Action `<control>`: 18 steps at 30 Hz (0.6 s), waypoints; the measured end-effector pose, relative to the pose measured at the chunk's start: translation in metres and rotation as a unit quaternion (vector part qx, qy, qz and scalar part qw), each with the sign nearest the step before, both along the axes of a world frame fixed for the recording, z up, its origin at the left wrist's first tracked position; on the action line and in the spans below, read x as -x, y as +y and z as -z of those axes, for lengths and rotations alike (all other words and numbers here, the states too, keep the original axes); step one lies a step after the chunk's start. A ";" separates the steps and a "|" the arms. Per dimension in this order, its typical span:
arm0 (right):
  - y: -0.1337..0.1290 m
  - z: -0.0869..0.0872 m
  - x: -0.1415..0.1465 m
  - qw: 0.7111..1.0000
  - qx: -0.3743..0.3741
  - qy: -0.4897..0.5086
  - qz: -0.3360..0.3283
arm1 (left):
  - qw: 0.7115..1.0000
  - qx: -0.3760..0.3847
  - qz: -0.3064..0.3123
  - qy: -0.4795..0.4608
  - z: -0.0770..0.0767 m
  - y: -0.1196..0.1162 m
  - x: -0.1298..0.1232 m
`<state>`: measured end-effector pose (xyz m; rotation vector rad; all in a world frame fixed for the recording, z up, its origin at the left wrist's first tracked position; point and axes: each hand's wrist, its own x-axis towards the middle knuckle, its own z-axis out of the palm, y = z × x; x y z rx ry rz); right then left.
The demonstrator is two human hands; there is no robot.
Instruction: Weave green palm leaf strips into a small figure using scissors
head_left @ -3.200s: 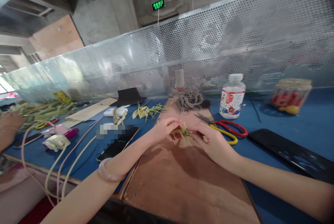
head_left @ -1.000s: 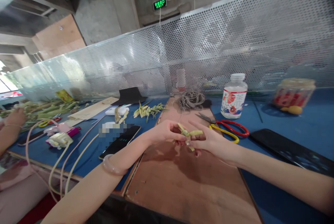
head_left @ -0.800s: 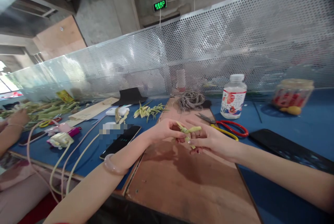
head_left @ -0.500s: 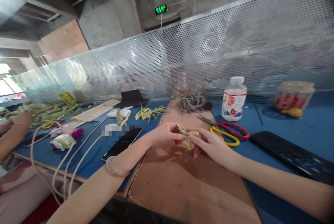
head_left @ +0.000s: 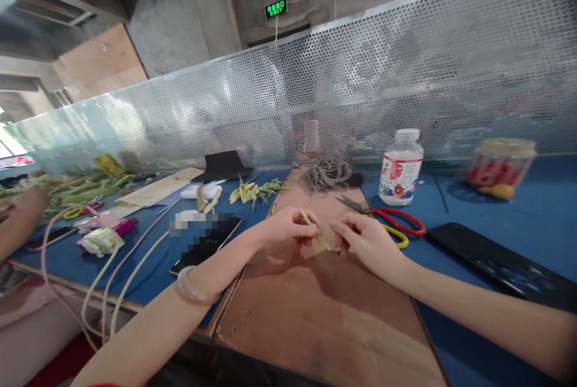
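Note:
My left hand point(head_left: 286, 228) and my right hand point(head_left: 367, 241) meet above a brown wooden board point(head_left: 324, 315), both pinching a small folded piece of yellow-green leaf strip point(head_left: 321, 237). The fingers of both hands are curled around the strip, which shows only in the gap between them. A pale bangle point(head_left: 192, 288) sits on my left wrist. Red and yellow scissors point(head_left: 396, 228) lie just behind my right hand.
A coil of twine point(head_left: 328, 172), a plastic bottle point(head_left: 401, 166), a jar point(head_left: 500, 164), a dark phone point(head_left: 500, 264) at right and another phone point(head_left: 205, 246) at left lie on the blue table. Leaf scraps point(head_left: 255, 190) lie behind. Another person's hand point(head_left: 27, 201) works at far left.
The leaf strip's loose ends have been drawn in between my fingers. My right hand's fingers have closed more tightly on it, and both hands stay over the board.

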<state>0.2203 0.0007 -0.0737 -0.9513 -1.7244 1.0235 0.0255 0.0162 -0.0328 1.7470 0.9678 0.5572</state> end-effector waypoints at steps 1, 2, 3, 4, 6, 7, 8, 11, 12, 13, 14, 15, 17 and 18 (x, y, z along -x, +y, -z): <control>0.000 0.000 0.000 1.000 0.003 0.009 0.008 | 1.000 0.000 0.003 -0.002 0.000 0.000 0.000; -0.001 -0.001 0.000 1.000 0.005 0.017 0.014 | 1.000 -0.001 0.006 -0.004 -0.001 0.000 0.000; -0.002 -0.001 0.000 0.999 0.004 0.025 0.022 | 1.000 -0.002 0.010 -0.007 -0.001 0.000 0.000; -0.003 -0.001 0.000 0.999 0.000 0.027 0.028 | 1.000 -0.003 0.014 -0.008 -0.001 0.000 0.000; -0.004 -0.001 -0.002 0.999 -0.025 0.009 0.027 | 1.000 -0.006 0.017 -0.003 -0.002 -0.002 0.000; -0.004 -0.001 -0.003 0.999 -0.042 -0.008 0.019 | 1.000 -0.008 0.018 0.003 -0.002 -0.003 0.000; -0.004 0.000 -0.003 0.998 -0.059 -0.025 0.007 | 1.000 -0.010 0.020 0.011 -0.002 -0.004 0.000; -0.003 -0.001 -0.004 0.995 -0.095 -0.028 -0.017 | 0.999 -0.009 0.030 0.024 -0.003 -0.008 -0.002; -0.002 -0.001 -0.003 0.995 -0.097 -0.012 -0.018 | 0.999 -0.007 0.032 0.026 -0.003 -0.009 -0.003; -0.002 -0.002 -0.002 0.995 -0.094 0.005 -0.020 | 0.999 -0.006 0.034 0.026 -0.003 -0.011 -0.005; -0.001 -0.002 -0.001 0.996 -0.088 0.021 -0.025 | 0.999 -0.005 0.036 0.026 -0.002 -0.012 -0.007; -0.001 -0.003 0.000 0.996 -0.076 0.031 -0.033 | 0.999 -0.003 0.040 0.026 -0.002 -0.013 -0.009; -0.001 -0.004 0.001 0.996 -0.035 0.048 -0.060 | 0.998 0.002 0.050 0.027 -0.002 -0.015 -0.012; 0.000 -0.004 0.001 0.995 -0.012 0.057 -0.075 | 0.998 0.006 0.052 0.026 -0.002 -0.015 -0.013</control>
